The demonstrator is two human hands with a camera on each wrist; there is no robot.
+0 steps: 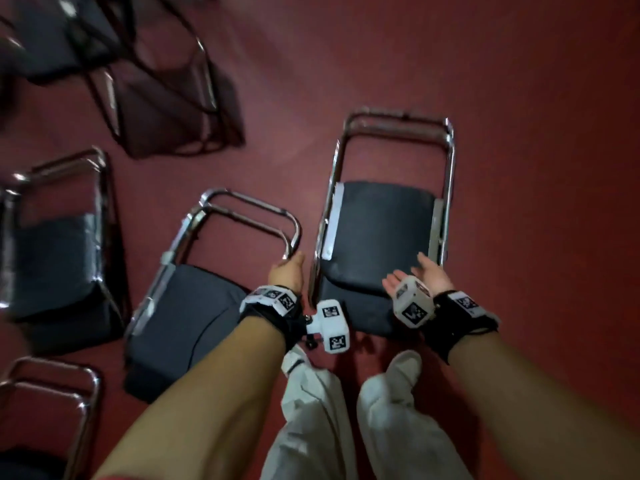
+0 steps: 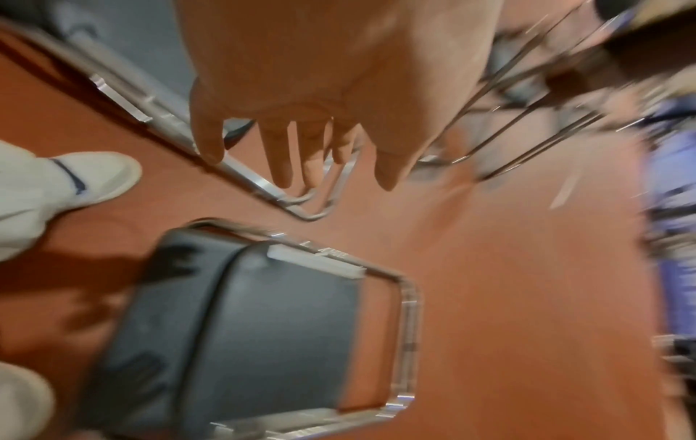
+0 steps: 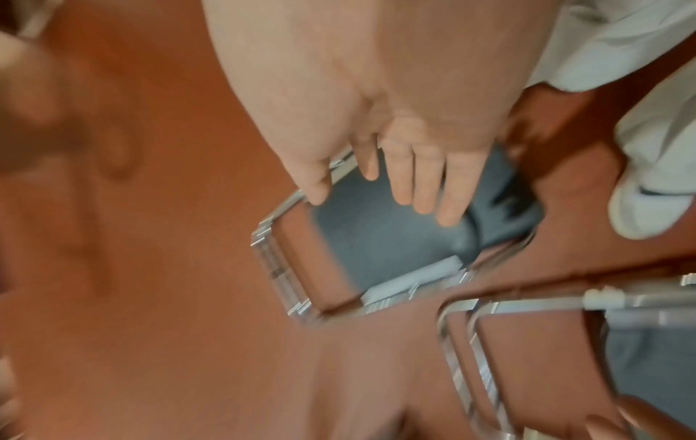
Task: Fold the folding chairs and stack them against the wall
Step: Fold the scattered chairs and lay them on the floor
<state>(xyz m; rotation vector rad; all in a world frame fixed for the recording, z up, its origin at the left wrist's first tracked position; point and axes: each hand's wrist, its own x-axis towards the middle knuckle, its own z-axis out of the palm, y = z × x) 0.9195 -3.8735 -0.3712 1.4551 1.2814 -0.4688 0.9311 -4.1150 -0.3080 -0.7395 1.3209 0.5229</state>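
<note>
The left hand [image 1: 289,271] hung above the chrome frame of the left folded chair [image 1: 194,299], fingers extended and spread, gripping nothing; whether the fingertips touched the tube could not be told. The right hand [image 1: 424,277] was held palm-up, fingers loosely splayed, over the near edge of the right folded chair [image 1: 381,233], empty. Both chairs lay flat on the red floor [image 1: 519,133], side by side, directly ahead of the person's white shoes [image 1: 403,365].

The head view alone showed further chairs [image 1: 55,251] lying at the left and more in the far corner, blurred. The left wrist view alone showed the left fingers [image 2: 280,154] straight. The right wrist view confirmed the right fingers [image 3: 425,178] straight above the dark seat.

Only square black-and-white coded markers on the wrist units [image 1: 330,325] were visible; no legible writing.
</note>
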